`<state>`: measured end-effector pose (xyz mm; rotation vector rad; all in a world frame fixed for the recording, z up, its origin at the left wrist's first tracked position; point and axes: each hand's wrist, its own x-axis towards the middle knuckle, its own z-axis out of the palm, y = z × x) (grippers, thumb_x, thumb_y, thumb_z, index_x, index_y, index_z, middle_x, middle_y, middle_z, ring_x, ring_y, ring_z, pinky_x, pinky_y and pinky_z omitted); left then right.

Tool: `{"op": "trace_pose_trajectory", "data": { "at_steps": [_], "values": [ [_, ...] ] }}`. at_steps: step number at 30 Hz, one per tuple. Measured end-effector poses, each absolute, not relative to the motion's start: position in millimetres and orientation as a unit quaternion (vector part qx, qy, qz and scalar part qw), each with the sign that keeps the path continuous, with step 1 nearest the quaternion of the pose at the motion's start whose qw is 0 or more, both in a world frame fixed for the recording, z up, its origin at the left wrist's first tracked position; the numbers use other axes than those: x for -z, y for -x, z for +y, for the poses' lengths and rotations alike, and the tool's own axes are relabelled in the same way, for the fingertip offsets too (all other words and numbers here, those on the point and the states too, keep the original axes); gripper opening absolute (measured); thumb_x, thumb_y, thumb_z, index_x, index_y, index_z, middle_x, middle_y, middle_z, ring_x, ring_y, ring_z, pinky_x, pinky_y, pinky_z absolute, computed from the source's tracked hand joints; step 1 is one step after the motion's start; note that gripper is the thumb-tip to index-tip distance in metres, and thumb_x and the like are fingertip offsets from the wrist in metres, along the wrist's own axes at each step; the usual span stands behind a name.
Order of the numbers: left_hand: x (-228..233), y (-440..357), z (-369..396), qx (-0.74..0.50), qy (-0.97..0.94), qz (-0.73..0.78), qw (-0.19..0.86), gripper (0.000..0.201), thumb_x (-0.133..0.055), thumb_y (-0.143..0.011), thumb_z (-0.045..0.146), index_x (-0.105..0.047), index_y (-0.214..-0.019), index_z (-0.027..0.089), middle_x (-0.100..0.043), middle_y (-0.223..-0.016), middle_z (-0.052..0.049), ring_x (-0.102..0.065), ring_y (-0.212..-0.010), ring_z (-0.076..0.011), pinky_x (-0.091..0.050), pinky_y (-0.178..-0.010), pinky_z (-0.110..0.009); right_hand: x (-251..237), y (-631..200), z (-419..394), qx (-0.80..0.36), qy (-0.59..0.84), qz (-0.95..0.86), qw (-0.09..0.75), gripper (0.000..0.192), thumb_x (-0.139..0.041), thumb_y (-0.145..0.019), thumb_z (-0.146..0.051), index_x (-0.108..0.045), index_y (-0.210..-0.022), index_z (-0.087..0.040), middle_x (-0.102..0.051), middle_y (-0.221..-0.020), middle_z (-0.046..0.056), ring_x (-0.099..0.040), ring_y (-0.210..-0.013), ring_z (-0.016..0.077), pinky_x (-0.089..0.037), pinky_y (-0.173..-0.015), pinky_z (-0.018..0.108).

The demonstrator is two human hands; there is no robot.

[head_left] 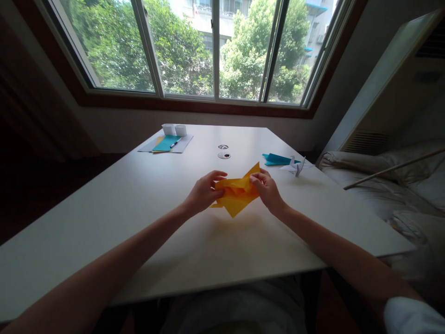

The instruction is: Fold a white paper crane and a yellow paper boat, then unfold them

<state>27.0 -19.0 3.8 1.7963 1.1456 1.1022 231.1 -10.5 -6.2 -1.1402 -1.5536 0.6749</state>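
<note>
Between my two hands is a folded sheet of yellow origami paper (236,197), held up over the white table (167,260). Several creases and pointed corners show in it, one pointing up at the right and one down towards me. My left hand (206,191) pinches its left edge, the thumb in front and the fingers curled behind. On the right side, my right hand (267,188) grips the paper near the upper corner between thumb and fingers. Parts of the fingers are hidden behind the sheet.
To the right lie a folded teal paper (277,159) and a white paper crane (295,166). At the far left, teal sheets (169,143), a pen (175,142) and two small white boxes (174,130) rest together. Two round discs (224,155) sit mid-table. A sofa (368,181) stands at right.
</note>
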Motion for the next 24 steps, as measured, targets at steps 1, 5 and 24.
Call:
{"op": "trace_pose_trajectory", "data": {
  "at_steps": [1,5,24],
  "values": [
    [-4.4,-26.8,-20.0,-0.423,-0.709,0.451,0.339,0.041,-0.057,-0.061,0.017,-0.058,-0.102,0.018,-0.061,-0.1,-0.006,-0.059,-0.077,-0.0169,-0.049,-0.063,-0.026,5.3,-231.6,-8.9,-0.316,0.473,-0.633,0.525,0.027,-0.052,-0.074,-0.041,-0.062,-0.074,-0.016,-0.048,-0.115,0.01,-0.051,-0.103,0.0241,-0.043,-0.088,0.038],
    [-6.5,-26.3,-23.5,-0.383,-0.74,0.483,0.27,0.034,-0.052,-0.062,0.015,-0.063,-0.094,0.019,-0.064,-0.086,-0.003,-0.057,-0.07,-0.0152,-0.046,-0.061,-0.023,0.6,-233.8,-7.6,-0.346,0.473,-0.612,0.532,0.021,-0.054,-0.072,-0.036,-0.063,-0.072,-0.018,-0.048,-0.124,0.01,-0.034,-0.124,0.0273,-0.034,-0.097,0.041],
    [-10.6,-24.2,-25.5,-0.268,-0.702,0.356,0.555,0.034,-0.061,-0.073,0.039,-0.063,-0.094,0.012,-0.065,-0.087,-0.008,-0.059,-0.071,-0.0166,-0.046,-0.058,-0.023,-15.0,-239.9,-13.4,-0.49,0.4,-0.559,0.535,0.021,-0.061,-0.067,-0.038,-0.054,-0.072,-0.019,-0.062,-0.084,0.002,-0.055,-0.064,0.0119,-0.045,-0.056,0.024]
  ]
}}
